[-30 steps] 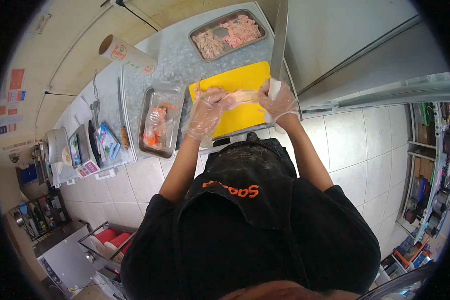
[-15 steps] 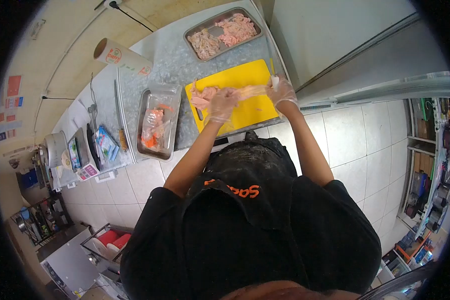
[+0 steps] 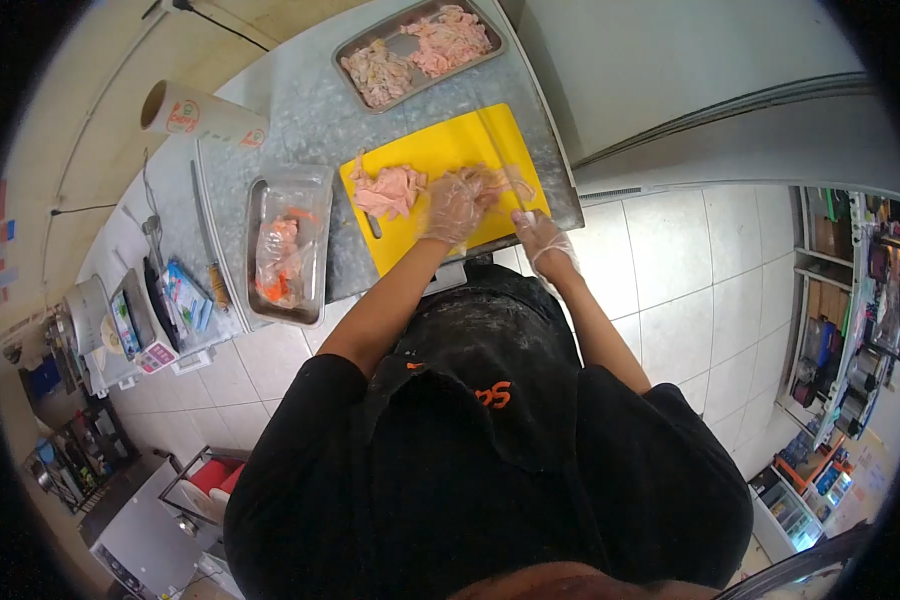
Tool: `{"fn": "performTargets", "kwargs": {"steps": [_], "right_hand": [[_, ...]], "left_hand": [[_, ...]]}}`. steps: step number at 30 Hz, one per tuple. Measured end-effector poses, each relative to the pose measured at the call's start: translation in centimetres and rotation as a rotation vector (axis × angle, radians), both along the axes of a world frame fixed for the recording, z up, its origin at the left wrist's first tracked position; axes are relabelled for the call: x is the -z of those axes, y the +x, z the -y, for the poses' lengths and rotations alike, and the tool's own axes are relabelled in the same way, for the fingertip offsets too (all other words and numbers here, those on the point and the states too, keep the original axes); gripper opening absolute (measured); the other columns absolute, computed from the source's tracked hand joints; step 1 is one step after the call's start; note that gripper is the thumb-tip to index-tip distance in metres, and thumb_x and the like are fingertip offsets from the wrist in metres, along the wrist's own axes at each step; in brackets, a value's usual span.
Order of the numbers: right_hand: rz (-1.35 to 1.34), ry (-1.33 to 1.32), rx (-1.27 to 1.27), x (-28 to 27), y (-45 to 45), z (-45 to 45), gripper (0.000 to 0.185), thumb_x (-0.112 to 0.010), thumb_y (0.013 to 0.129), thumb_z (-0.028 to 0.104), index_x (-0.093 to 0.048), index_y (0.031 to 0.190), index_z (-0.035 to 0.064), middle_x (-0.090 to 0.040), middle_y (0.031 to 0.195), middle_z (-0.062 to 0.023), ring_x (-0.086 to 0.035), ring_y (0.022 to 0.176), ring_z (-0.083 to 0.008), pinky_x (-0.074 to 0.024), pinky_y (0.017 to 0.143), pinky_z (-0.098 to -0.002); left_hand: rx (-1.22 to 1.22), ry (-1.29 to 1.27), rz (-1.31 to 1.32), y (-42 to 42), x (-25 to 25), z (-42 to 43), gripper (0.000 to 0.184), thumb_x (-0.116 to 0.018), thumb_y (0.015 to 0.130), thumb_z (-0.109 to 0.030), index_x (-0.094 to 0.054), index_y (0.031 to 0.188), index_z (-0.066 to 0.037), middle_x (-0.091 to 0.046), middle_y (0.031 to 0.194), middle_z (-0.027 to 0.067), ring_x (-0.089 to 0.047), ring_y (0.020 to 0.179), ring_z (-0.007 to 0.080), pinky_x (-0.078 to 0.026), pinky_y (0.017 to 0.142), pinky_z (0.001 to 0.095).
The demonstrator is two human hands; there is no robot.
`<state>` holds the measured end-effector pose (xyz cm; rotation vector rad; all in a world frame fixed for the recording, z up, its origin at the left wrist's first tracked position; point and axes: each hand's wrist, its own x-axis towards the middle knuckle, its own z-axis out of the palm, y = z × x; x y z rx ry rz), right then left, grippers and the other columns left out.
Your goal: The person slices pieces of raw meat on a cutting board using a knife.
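Note:
In a clear plastic glove, my left hand (image 3: pixel 454 210) is closed over a strip of pale pink raw meat (image 3: pixel 488 182) on the yellow cutting board (image 3: pixel 420 148). My right hand (image 3: pixel 547 245), also gloved, grips a knife (image 3: pixel 499 148) by its white handle. Its thin blade is blurred and points away from me, across the strip's right end. Whether the edge touches the meat I cannot tell. Another piece of raw meat (image 3: pixel 388 191) lies on the board to the left of my left hand.
A metal tray (image 3: pixel 410 100) at the back holds two heaps of cut meat. Left of the board stands a second metal tray (image 3: pixel 318 262) with plastic and orange-pink contents. Beyond are a large wrap roll (image 3: pixel 205 115) and a scale (image 3: pixel 157 355).
The strip was stretched between both hands; now it lies on the board under my left hand. My right hand has let go of it and turned the knife's blade over it.

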<state>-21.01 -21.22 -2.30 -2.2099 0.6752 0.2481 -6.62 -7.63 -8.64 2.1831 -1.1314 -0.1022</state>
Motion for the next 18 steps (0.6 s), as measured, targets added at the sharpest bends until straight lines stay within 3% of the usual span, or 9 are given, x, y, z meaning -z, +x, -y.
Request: {"fn": "performTargets", "kwargs": {"steps": [4,5,9,12,15,16,18], "right_hand": [[-0.06,0.015,0.141,2.1,0.8,-1.0,0.055,-0.035,0.099,0.047,-0.056,0.105,-0.0032,-0.06,0.099,-0.0321,-0.056,0.098,-0.0492,-0.0447,0.082,-0.052],[0.01,-0.019,0.122,5.7,0.3,-0.9,0.057,-0.031,0.099,0.048,-0.057,0.103,-0.0038,-0.06,0.101,-0.0324,-0.055,0.1,-0.0493,-0.0441,0.083,-0.0526],[-0.258,0.001,0.121,0.5,0.5,-1.9,0.054,-0.029,0.1,0.046,-0.056,0.11,0.0003,-0.058,0.11,-0.0304,-0.054,0.104,-0.0481,-0.0434,0.087,-0.052],[-0.45,-0.022,0.116,0.6,-3.0,-2.9,0.046,-0.029,0.101,0.04,-0.052,0.117,0.0038,-0.059,0.109,-0.0285,-0.055,0.104,-0.047,-0.0447,0.086,-0.052],[-0.544,-0.099,0.006,-1.0,-1.9,-2.8,0.038,-0.028,0.102,0.032,-0.047,0.121,0.0046,-0.061,0.107,-0.0266,-0.057,0.101,-0.045,-0.0465,0.083,-0.052],[-0.451,-0.12,-0.087,2.5,-1.9,-1.9,0.033,-0.029,0.101,0.024,-0.043,0.126,0.0075,-0.063,0.103,-0.0247,-0.06,0.098,-0.0431,-0.0484,0.08,-0.0507],[-0.064,-0.408,-0.255,6.2,-0.9,-0.7,0.032,-0.03,0.101,0.021,-0.043,0.127,0.0087,-0.063,0.099,-0.0247,-0.062,0.093,-0.0423,-0.0491,0.079,-0.0496]], "left_hand": [[-0.046,0.066,0.007,0.4,1.5,1.3,0.026,-0.062,0.084,-0.036,-0.07,0.097,-0.015,-0.066,0.107,0.0117,-0.06,0.095,0.0315,-0.044,0.083,0.0455],[-0.051,0.036,0.022,0.4,1.9,1.5,0.024,-0.062,0.083,-0.035,-0.071,0.095,-0.016,-0.067,0.103,0.0105,-0.06,0.093,0.0308,-0.043,0.081,0.0461],[-0.083,0.068,0.094,0.3,1.6,1.8,0.025,-0.061,0.084,-0.034,-0.072,0.1,-0.019,-0.069,0.099,0.0087,-0.06,0.089,0.0277,-0.04,0.078,0.0468],[-0.069,0.131,0.003,0.5,0.8,1.8,0.028,-0.061,0.083,-0.034,-0.071,0.104,-0.018,-0.069,0.094,0.0066,-0.059,0.089,0.0267,-0.038,0.077,0.0461],[-0.095,0.041,-0.02,0.8,0.8,2.1,0.021,-0.064,0.08,-0.03,-0.07,0.092,-0.014,-0.067,0.09,0.0073,-0.058,0.088,0.0296,-0.037,0.077,0.0487],[-0.08,0.069,0.006,1.1,1.3,2.1,0.021,-0.064,0.08,-0.029,-0.07,0.092,-0.014,-0.067,0.089,0.0072,-0.058,0.088,0.0295,-0.037,0.077,0.0487],[-0.058,0.1,0.005,-0.1,1.4,1.4,0.021,-0.064,0.08,-0.029,-0.07,0.093,-0.014,-0.067,0.089,0.0071,-0.058,0.088,0.0294,-0.037,0.077,0.0487]]}}
